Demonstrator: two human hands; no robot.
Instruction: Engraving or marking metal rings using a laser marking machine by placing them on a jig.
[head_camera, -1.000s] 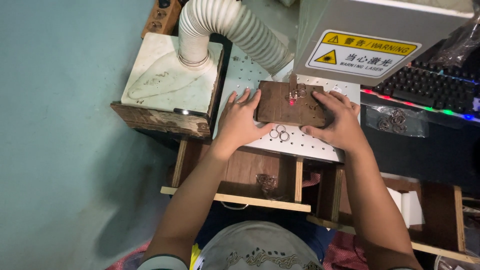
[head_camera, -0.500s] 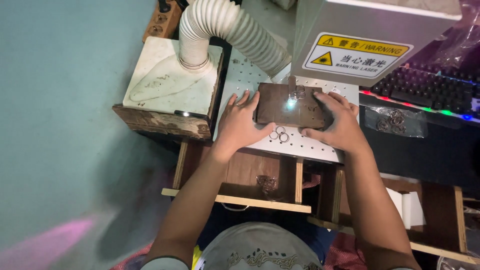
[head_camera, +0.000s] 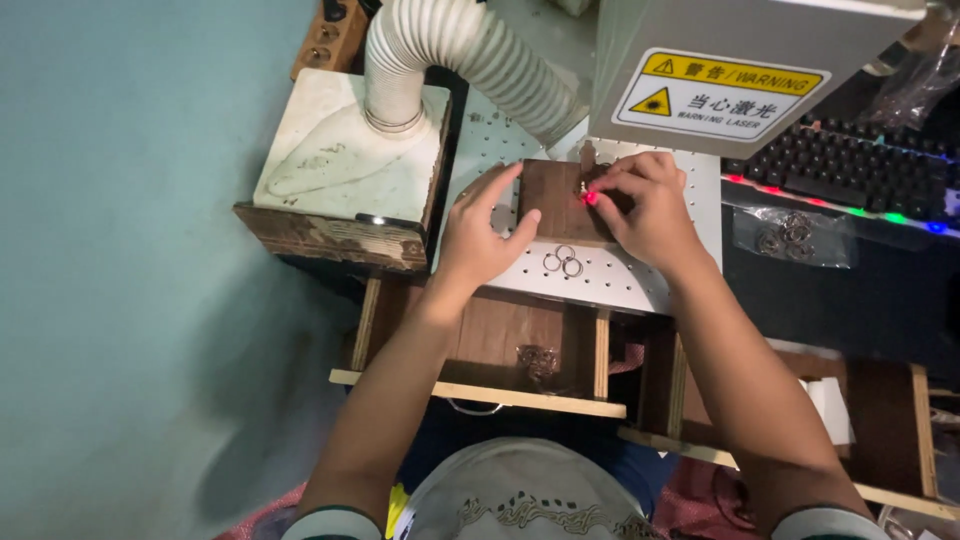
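Two hands meet on a dark wooden block (head_camera: 556, 200) lying on the perforated white plate (head_camera: 600, 275) under the grey laser head (head_camera: 720, 60). Left hand (head_camera: 485, 235), fingers spread and flat, presses the block's left edge. Right hand (head_camera: 645, 205) pinches a small metal piece (head_camera: 583, 186) atop the block beside a red light spot. Three loose rings (head_camera: 562, 262) lie just below the block; the plate's near strip stays open, the white hose (head_camera: 470, 55) crowds its far left.

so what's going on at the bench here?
A person sits at a laser machine. The left hand steadies a dark wooden block on the white perforated plate. The right hand pinches a small part on the block, where a red light spot glows. Three metal rings lie loose nearby.
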